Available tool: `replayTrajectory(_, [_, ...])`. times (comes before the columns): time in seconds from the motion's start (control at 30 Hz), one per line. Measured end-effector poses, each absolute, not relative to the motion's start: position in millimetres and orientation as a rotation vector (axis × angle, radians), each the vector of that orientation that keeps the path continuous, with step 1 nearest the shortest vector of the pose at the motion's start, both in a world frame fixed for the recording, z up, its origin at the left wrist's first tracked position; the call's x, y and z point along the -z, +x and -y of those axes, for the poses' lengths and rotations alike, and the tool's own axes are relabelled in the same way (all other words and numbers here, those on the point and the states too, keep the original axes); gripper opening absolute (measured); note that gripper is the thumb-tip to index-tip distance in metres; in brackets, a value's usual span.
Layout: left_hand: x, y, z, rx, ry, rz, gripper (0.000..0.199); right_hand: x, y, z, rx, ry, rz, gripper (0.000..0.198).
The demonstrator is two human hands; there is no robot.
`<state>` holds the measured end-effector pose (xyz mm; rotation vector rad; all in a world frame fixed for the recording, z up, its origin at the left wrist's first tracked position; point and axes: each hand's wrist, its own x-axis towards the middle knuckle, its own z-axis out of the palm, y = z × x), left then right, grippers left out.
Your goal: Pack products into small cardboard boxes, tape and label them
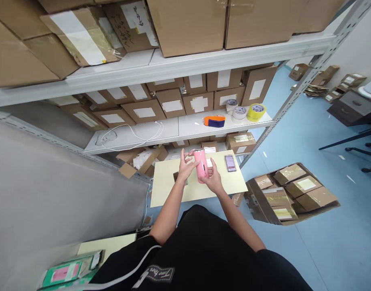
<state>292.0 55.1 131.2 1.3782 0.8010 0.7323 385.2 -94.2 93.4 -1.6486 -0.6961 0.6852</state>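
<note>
Holding a pink cup (201, 166) over the pale yellow surface (164, 192), two hands are likely sharing its weight. The right hand (214, 180) is curling a narrow grip around the low part of the cup, probably so it is not slipping. The left hand (186, 166) is touching the other side with its thumb, and its fingers are reaching near the top. I cannot tell how tight that grip is. A little pink strap (191, 152) is sticking out by the top, perhaps for carrying. A phone (230, 163) is lying on the right of the surface, maybe for easy looking. A yellow roll of tape (256, 112) is sitting at the shelf's (170, 128) right end, probably for easy reaching.
</note>
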Motion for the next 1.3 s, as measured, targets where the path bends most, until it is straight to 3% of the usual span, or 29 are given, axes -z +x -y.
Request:
replayTrajectory(0.17, [-129.5, 270.5, -68.5, -0.727, 1.535, -0.941, 0.084, -82.8, 365.0, 74.7, -0.624, -1.710, 0.840, 0.117])
replayTrajectory(0.33, [-121.9, 223.3, -96.3, -0.868, 1.520, -1.090, 0.075, -43.0, 349.0, 39.9, -0.929, -1.537, 0.915, 0.105])
replayTrajectory(0.63, [-83.8, 166.1, -107.9, -1.136, 1.240, -1.200, 0.081, 9.3, 306.3, -31.6, -0.998, -2.159, 1.076, 0.077])
replayTrajectory(0.73, [-71.1, 158.3, -104.1, -1.146, 1.195, -1.189, 0.086, 16.7, 295.2, -38.7, -0.970, -2.264, 1.119, 0.048])
replayTrajectory(0.8, [-62.0, 155.5, -101.7, -1.135, 1.175, -1.191, 0.088, 22.3, 294.0, -35.9, -0.952, -2.240, 1.115, 0.038])
replayTrajectory(1.0, [-34.5, 168.7, -87.7, -1.034, 1.118, -1.101, 0.090, 37.9, 306.0, -9.1, -0.891, -2.111, 0.967, 0.056])
replayTrajectory(1.2, [-11.7, 206.7, -66.0, -0.846, 1.302, -0.985, 0.090, 40.0, 326.5, 16.3, -0.855, -2.149, 0.787, 0.059])
replayTrajectory(1.3, [3.6, 227.1, -54.3, -0.693, 1.473, -0.976, 0.079, 37.8, 341.7, 26.1, -0.858, -2.184, 0.689, 0.062])
